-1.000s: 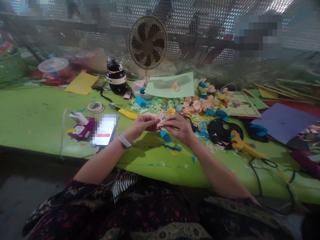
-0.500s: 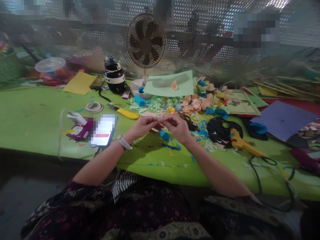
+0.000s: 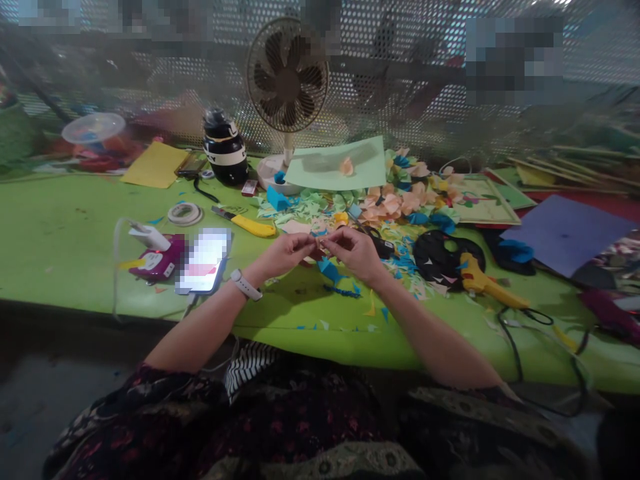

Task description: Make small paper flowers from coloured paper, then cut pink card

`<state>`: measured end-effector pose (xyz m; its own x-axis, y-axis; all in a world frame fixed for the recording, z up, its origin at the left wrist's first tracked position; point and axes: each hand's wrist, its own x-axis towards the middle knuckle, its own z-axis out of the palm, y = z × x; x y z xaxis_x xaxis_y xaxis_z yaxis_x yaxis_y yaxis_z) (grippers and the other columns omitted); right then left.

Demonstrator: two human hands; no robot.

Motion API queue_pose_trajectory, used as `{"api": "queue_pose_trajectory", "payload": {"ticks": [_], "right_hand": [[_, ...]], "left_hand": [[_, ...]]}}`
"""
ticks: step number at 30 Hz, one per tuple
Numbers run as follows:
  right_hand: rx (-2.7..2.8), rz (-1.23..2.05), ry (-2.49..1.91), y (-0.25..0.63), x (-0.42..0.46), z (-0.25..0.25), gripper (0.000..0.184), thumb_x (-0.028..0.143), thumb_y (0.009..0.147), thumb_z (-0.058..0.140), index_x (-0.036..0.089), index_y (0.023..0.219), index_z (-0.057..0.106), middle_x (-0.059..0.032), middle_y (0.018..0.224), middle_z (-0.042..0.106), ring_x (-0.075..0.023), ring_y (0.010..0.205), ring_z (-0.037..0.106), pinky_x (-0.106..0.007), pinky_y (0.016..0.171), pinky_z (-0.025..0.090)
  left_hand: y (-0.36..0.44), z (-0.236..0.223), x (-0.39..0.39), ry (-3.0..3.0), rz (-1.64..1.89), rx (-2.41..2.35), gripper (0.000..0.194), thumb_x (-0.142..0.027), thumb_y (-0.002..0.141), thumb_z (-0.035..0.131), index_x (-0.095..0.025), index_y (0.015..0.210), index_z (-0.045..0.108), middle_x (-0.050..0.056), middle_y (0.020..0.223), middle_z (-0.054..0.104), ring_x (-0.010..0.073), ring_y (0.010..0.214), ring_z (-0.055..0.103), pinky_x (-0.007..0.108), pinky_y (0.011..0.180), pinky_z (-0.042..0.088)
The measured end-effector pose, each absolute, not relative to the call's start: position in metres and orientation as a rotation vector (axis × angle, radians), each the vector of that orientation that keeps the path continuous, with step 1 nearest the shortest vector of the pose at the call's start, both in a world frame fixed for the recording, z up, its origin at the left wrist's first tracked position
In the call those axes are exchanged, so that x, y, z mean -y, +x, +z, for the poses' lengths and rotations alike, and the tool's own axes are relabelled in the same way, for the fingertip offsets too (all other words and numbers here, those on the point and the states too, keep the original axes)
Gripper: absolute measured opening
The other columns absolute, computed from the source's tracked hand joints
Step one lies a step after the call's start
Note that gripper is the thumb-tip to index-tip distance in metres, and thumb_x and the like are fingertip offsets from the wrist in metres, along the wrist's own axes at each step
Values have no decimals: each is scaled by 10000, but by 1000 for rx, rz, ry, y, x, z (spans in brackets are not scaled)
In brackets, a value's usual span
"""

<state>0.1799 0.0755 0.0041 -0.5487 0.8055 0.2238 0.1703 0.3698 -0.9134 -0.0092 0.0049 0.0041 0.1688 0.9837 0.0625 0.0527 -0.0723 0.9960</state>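
Observation:
My left hand (image 3: 286, 253) and my right hand (image 3: 357, 255) meet over the middle of the green table (image 3: 280, 313). Thumb and fingers of each are pinched together, their tips nearly touching. Whatever lies between them is very small and mostly hidden by the fingers. Just below the fingertips lies a folded blue paper piece (image 3: 329, 271), with a dark blue twisted strip (image 3: 342, 291) nearer me. A yellow cutter (image 3: 253, 226) is left of my left hand. Cut paper scraps (image 3: 404, 267) spread beyond and to the right of my right hand, before a heap of peach paper flowers (image 3: 393, 203).
To the left are a lit phone (image 3: 206, 259), a purple power box (image 3: 159, 261) with a charger, and a tape roll (image 3: 185, 214). Behind stand a black bottle (image 3: 227, 150) and a fan (image 3: 289, 77). A yellow glue gun (image 3: 487, 285) with a cord lies right.
Both hands stay pinched together at nearly the same place, with only slight finger movement. The whole view has shifted a little.

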Motion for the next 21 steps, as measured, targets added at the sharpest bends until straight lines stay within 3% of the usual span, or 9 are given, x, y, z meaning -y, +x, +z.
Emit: {"api": "queue_pose_trajectory", "payload": {"ticks": [21], "right_hand": [[2077, 1090, -859, 180, -73, 7, 568, 760, 754, 663, 194, 754, 614, 5, 633, 574, -120, 557, 493, -271, 536, 389]], "left_hand": [[-11, 1, -6, 1519, 1029, -1189, 200, -304, 931, 557, -142, 919, 675, 89, 910, 763, 157, 846, 730, 244, 704, 588]]}}
